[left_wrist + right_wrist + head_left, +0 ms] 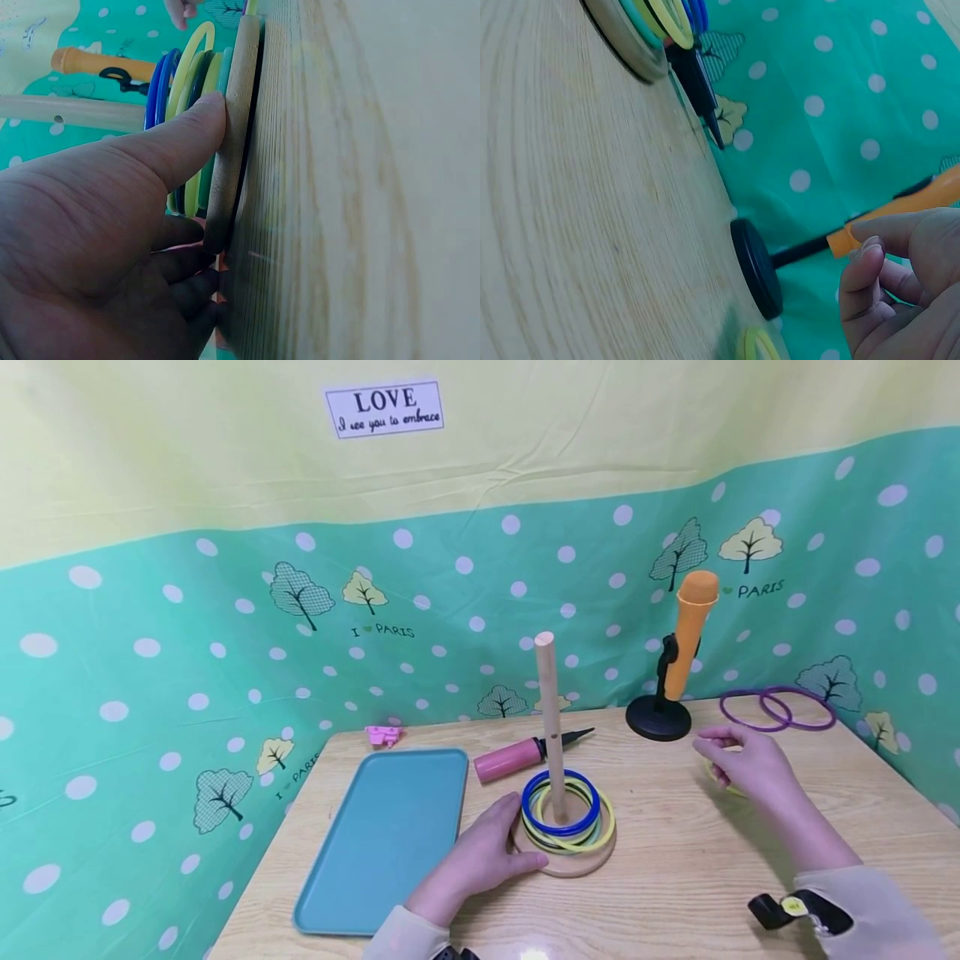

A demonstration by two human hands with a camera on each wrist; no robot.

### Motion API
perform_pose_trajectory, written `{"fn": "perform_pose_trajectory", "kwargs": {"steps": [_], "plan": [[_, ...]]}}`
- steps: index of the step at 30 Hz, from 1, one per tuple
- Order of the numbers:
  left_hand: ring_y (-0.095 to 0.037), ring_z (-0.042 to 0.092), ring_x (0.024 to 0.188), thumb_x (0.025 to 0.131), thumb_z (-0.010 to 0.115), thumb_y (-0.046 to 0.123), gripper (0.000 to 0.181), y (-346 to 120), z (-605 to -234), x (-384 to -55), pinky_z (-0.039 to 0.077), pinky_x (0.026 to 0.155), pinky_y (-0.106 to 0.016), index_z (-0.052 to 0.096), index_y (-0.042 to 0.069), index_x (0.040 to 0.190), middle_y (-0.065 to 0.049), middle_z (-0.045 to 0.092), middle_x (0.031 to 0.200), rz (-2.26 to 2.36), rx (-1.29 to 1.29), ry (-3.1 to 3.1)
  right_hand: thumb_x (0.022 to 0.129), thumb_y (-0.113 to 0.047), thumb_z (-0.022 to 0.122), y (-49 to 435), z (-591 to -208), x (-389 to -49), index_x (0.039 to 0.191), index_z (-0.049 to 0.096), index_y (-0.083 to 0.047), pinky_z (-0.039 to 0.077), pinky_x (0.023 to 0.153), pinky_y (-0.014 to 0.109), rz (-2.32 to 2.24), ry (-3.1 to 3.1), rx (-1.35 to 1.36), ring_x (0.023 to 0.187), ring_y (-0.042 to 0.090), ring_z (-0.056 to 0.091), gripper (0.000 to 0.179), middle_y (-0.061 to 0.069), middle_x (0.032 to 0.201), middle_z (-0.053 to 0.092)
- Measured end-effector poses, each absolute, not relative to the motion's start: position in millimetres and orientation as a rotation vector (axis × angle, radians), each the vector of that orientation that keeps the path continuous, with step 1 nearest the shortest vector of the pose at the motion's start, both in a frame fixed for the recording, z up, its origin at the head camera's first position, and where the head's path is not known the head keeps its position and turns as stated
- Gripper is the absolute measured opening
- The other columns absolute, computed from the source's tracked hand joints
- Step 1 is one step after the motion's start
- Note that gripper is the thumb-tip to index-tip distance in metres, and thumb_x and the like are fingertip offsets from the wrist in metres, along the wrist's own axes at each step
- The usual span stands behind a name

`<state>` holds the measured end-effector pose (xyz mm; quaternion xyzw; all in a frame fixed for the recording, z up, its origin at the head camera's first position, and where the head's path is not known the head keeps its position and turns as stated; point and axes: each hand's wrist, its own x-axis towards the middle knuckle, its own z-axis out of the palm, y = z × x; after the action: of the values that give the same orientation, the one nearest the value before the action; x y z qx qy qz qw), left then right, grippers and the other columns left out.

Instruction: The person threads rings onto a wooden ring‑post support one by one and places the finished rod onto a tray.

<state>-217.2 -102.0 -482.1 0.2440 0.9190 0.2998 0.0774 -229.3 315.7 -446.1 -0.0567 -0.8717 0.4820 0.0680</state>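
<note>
My left hand (491, 847) grips the round wooden base (238, 127) of a ring-toss stand, thumb on the near rim and fingers along the left side. Its wooden peg (551, 718) stands upright. Several rings are stacked around the peg: blue rings (528, 818) on top, with yellow, dark and green ones below. My right hand (750, 764) hovers over the table's right part, fingers loosely bent and nothing visible between them. A yellow ring (751, 343) lies below it, mostly hidden by the hand in the head view.
An orange microphone (686, 639) on a black stand (658, 718) is at the back right, beside two purple rings (776, 727). Behind the peg lies a pink hand pump (510, 761). A blue-green tray (386, 835) is at left, with a small pink toy (384, 736) beyond it.
</note>
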Motion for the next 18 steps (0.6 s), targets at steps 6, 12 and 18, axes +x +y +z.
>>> {"fn": "perform_pose_trajectory", "kwargs": {"steps": [6, 12, 18], "plan": [[-0.037, 0.041, 0.158, 0.094, 0.087, 0.053, 0.104, -102.4, -483.1, -218.2, 0.037, 0.128, -0.056, 0.038, 0.002, 0.17, -0.021, 0.041, 0.173, 0.891, 0.726, 2.756, 0.113, -0.04, 0.065, 330.6, -448.6, -229.4, 0.152, 0.057, 0.007, 0.051, 0.055, 0.03, 1.402, -2.627, -0.171, 0.067, 0.019, 0.062, 0.061, 0.019, 0.114, 0.063], [-0.038, 0.041, 0.159, 0.094, 0.088, 0.053, 0.105, -102.1, -481.2, -216.5, 0.036, 0.129, -0.057, 0.038, 0.0, 0.17, -0.022, 0.041, 0.172, 0.885, 0.73, 2.759, 0.113, -0.042, 0.065, 345.8, -452.3, -226.9, 0.154, 0.055, 0.008, 0.049, 0.054, 0.031, 1.365, -2.608, -0.226, 0.065, 0.021, 0.062, 0.065, 0.019, 0.11, 0.065], [-0.038, 0.04, 0.159, 0.093, 0.089, 0.053, 0.106, -102.0, -479.5, -214.7, 0.036, 0.129, -0.057, 0.039, -0.001, 0.169, -0.023, 0.041, 0.172, 0.878, 0.721, 2.764, 0.113, -0.04, 0.064, 359.3, -454.5, -226.2, 0.154, 0.053, 0.01, 0.052, 0.056, 0.032, 1.323, -2.6, -0.297, 0.066, 0.019, 0.064, 0.066, 0.008, 0.095, 0.068]]}}
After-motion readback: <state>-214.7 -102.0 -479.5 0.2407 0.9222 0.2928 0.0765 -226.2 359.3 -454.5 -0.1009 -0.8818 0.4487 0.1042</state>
